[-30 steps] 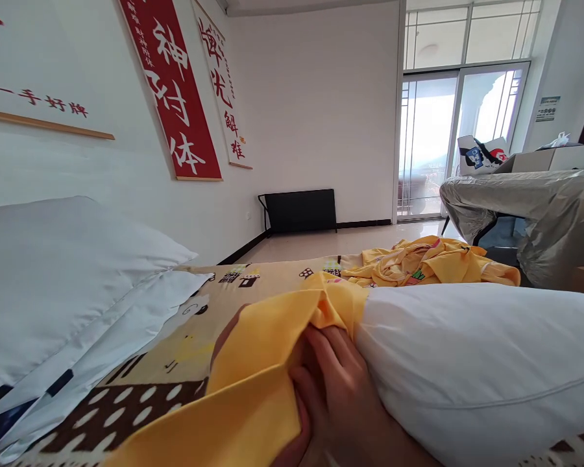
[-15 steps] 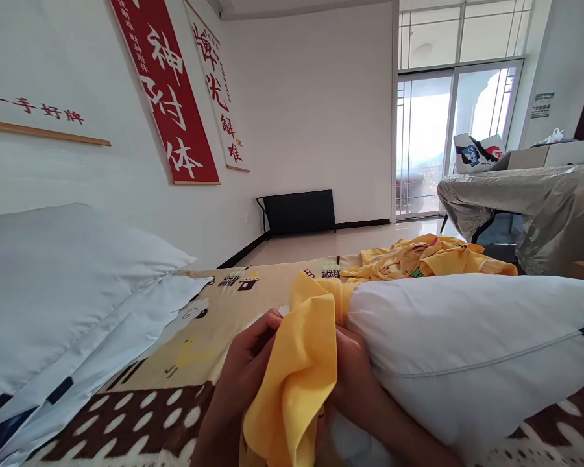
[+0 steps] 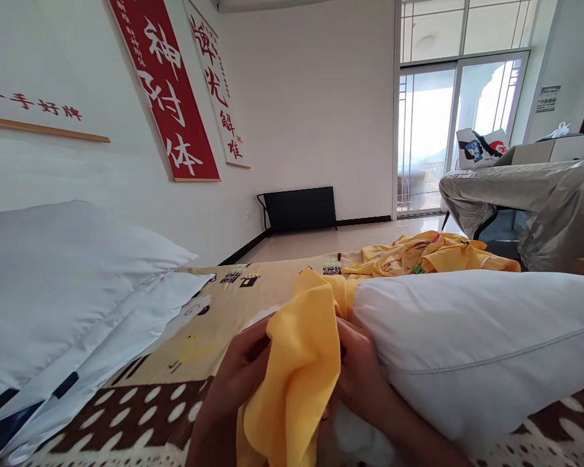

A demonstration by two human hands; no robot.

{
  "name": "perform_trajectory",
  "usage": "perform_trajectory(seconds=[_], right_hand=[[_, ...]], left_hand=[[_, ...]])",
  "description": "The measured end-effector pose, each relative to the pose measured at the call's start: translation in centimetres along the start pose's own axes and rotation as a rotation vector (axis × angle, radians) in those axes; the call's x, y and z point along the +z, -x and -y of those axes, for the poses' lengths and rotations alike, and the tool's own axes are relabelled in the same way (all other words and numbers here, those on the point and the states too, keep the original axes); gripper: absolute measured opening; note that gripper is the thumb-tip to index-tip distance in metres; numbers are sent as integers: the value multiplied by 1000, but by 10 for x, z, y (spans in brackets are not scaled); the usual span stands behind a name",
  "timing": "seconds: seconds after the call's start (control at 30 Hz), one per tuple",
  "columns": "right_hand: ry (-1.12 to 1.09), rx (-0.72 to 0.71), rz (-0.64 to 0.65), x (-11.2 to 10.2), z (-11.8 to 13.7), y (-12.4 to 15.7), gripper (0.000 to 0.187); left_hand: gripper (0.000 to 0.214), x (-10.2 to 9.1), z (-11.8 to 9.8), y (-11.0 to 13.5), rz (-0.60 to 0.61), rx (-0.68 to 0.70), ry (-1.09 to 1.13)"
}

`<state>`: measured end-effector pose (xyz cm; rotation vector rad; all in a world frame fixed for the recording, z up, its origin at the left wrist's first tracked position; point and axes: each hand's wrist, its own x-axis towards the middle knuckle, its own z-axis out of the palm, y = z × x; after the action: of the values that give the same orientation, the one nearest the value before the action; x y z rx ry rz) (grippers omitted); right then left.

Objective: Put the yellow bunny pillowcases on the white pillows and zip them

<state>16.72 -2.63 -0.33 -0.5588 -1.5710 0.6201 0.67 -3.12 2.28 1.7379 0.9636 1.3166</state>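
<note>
Between my two hands a yellow pillowcase (image 3: 296, 357) is bunched up, one loose flap hanging toward me. My left hand (image 3: 246, 360) grips its left side, fingertips hidden behind the fabric. On the other side my right hand (image 3: 363, 360) is closed on the cloth, close against a white pillow (image 3: 467, 318). The pillow lies to the right, and the bunched yellow cloth meets its left end. A little white shows below and behind my hands.
Underneath is a patterned blanket (image 3: 141, 415) with brown and cream areas. More white pillows (image 3: 73, 285) lean at the left. Rumpled yellow fabric (image 3: 433, 253) lies beyond the pillow. A plastic-covered table (image 3: 540, 178) stands at the right, a black folded panel (image 3: 299, 209) by the far wall.
The yellow flap between my hands has spread a little wider, and my right hand has shifted slightly right and up. Both hands keep their hold.
</note>
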Motion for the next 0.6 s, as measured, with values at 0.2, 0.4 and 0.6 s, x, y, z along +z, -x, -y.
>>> perform_trajectory(seconds=[0.2,0.4,0.6], right_hand=[[-63,5,33,-8,3,1,9],[-95,47,28,-9,0,0,11],[-214,69,43,-5,-7,2,18]], left_hand=[[30,-15,8,-12,-227,67,-86],[22,-28,16,-14,-580,142,-560],[22,-3,-13,5,68,212,-577]])
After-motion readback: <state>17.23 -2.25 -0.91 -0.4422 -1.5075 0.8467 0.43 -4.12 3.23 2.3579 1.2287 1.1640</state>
